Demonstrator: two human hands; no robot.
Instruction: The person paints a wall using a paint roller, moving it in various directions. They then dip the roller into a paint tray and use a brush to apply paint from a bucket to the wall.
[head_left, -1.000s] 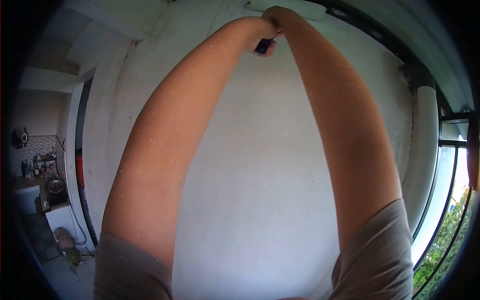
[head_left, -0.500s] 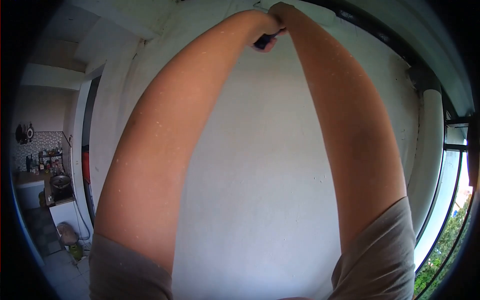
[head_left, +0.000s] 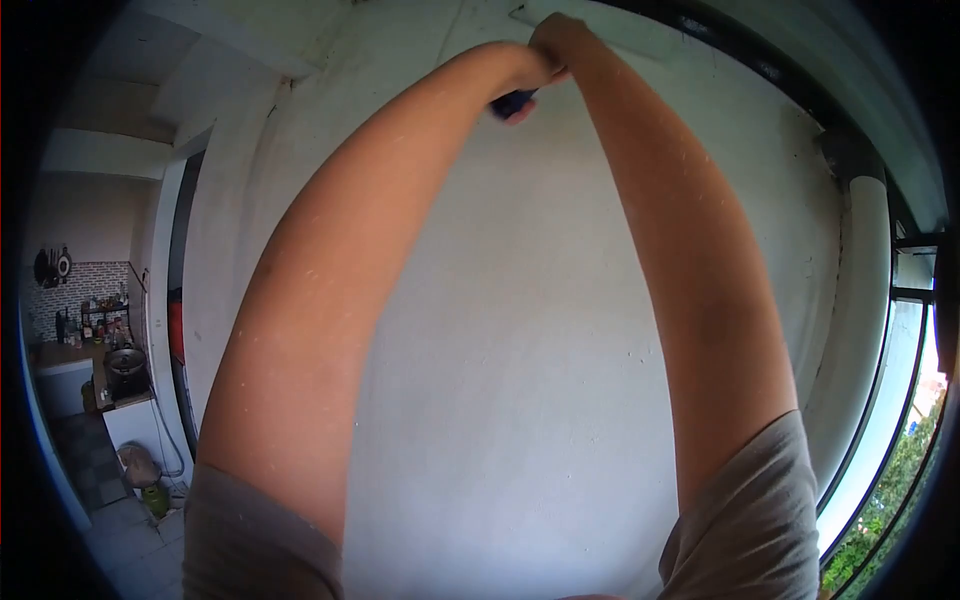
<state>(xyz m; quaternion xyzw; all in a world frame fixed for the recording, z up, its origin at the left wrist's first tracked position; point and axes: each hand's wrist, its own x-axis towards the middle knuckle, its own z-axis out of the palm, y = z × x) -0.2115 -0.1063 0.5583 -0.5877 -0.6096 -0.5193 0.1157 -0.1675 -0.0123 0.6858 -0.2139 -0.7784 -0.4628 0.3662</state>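
Both my arms reach up high in front of a pale wall, with white specks on the skin. My left hand [head_left: 532, 68] is closed around the dark blue handle [head_left: 513, 103] of what looks like a paint roller, and the handle's lower end sticks out below it. Against it, slightly higher, is my right hand [head_left: 561, 36], bent at the wrist and closed at the same handle; its fingers are mostly hidden. A thin bent wire [head_left: 517, 13] shows just above the hands, near the top edge. The roller's head is hard to make out against the pale surface.
The white wall [head_left: 510, 330] fills the middle. A dark pipe [head_left: 740, 55] runs along the top right to a white vertical pipe [head_left: 862, 260]. Window bars [head_left: 908, 295] stand at right. Through an opening at left are a kitchen counter [head_left: 70, 352] and a pot [head_left: 125, 365].
My two hands and the handle have moved slightly down and to the left in view. The handle is more blurred now. Both hands keep their hold.
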